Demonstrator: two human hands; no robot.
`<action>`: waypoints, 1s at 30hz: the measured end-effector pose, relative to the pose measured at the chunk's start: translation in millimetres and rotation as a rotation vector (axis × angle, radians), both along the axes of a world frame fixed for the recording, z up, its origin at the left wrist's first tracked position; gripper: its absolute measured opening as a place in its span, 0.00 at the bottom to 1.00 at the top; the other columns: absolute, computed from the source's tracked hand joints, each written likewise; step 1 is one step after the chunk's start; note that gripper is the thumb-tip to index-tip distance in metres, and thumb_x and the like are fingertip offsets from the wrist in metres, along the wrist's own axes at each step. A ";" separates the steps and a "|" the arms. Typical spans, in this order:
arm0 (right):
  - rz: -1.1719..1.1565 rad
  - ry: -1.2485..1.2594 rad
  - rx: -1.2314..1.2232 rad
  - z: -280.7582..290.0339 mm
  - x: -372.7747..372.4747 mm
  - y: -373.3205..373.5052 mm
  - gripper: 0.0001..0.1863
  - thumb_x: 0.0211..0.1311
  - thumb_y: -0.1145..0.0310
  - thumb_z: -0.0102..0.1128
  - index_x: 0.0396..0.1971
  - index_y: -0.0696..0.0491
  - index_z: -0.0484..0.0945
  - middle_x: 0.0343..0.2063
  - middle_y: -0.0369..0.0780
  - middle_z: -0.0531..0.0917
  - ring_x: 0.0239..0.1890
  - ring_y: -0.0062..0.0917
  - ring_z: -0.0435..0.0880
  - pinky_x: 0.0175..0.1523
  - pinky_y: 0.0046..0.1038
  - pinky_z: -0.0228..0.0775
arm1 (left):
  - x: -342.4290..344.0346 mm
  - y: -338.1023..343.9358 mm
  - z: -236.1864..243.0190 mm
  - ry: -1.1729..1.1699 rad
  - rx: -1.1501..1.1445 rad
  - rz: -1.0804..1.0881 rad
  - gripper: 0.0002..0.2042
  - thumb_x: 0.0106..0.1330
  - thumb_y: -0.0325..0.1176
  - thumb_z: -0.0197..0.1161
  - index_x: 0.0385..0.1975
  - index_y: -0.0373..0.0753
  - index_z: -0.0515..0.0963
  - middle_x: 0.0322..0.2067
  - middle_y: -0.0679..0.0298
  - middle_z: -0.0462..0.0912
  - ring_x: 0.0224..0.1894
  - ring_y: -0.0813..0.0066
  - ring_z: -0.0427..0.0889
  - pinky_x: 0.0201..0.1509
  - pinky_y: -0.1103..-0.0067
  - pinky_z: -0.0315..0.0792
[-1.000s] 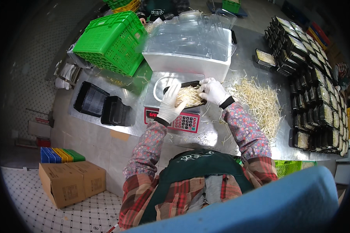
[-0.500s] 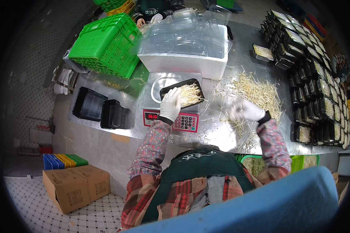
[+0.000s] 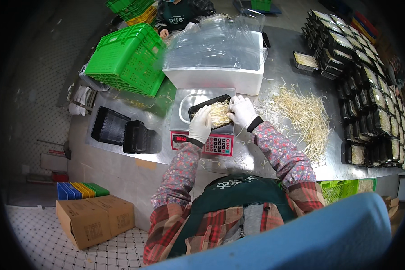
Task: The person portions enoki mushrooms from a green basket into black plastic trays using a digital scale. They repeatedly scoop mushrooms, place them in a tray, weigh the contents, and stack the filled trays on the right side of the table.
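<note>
A black plastic tray [image 3: 208, 101] heaped with pale bean sprouts [image 3: 219, 114] rests on a scale [image 3: 201, 92] with a red-framed keypad and lit display. My left hand [image 3: 200, 123], white-gloved, is closed on the near left side of the tray, fingers over its edge and against the sprouts. At the tray's right end, my gloved right hand [image 3: 244, 112] has its fingers curled in on the sprouts and rim; its fingertips are partly hidden. Loose bean sprouts [image 3: 301, 119] spread in a pile on the metal table to the right.
Stacked empty black trays [image 3: 110, 126] stand left of the scale. Behind it is a white foam box [image 3: 213, 78] of clear lids [image 3: 207, 49], beside a green crate [image 3: 121, 56]. Many filled trays [image 3: 369, 90] are stacked at right. A co-worker [image 3: 177, 15] stands across the table.
My right hand has moved left from the sprout pile to the tray's right end. My left hand stays on the tray. The whole view has shifted slightly.
</note>
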State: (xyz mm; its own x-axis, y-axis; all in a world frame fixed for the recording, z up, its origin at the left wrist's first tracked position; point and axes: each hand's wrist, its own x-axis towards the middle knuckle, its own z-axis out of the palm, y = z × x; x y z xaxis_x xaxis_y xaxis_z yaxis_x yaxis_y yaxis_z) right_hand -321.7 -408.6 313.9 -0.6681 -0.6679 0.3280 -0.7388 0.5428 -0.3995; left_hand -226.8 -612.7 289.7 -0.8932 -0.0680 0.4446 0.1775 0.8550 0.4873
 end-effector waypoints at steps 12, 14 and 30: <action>-0.024 -0.024 0.006 -2.8 1.2 -12.8 0.12 0.49 0.55 0.69 0.32 0.46 0.87 0.36 0.36 0.79 0.45 0.32 0.74 0.52 0.35 0.62 | 0.3 -2.2 -4.5 -0.008 -0.073 -0.030 0.18 0.65 0.27 0.56 0.54 0.34 0.73 0.55 0.49 0.76 0.60 0.51 0.72 0.65 0.64 0.65; -0.027 -0.043 -0.064 -7.6 0.3 -12.2 0.11 0.51 0.56 0.68 0.31 0.45 0.87 0.35 0.35 0.79 0.45 0.32 0.74 0.52 0.35 0.62 | 0.7 -2.5 -3.9 -0.010 -0.086 -0.029 0.18 0.65 0.28 0.55 0.54 0.33 0.73 0.55 0.49 0.76 0.60 0.51 0.72 0.65 0.64 0.65; 0.083 -0.446 0.359 15.6 9.1 119.4 0.18 0.52 0.50 0.67 0.31 0.51 0.84 0.30 0.45 0.85 0.36 0.38 0.85 0.40 0.37 0.75 | 2.5 -4.6 -2.9 -0.017 0.051 -0.035 0.15 0.65 0.26 0.55 0.52 0.34 0.75 0.53 0.49 0.77 0.57 0.53 0.75 0.63 0.67 0.68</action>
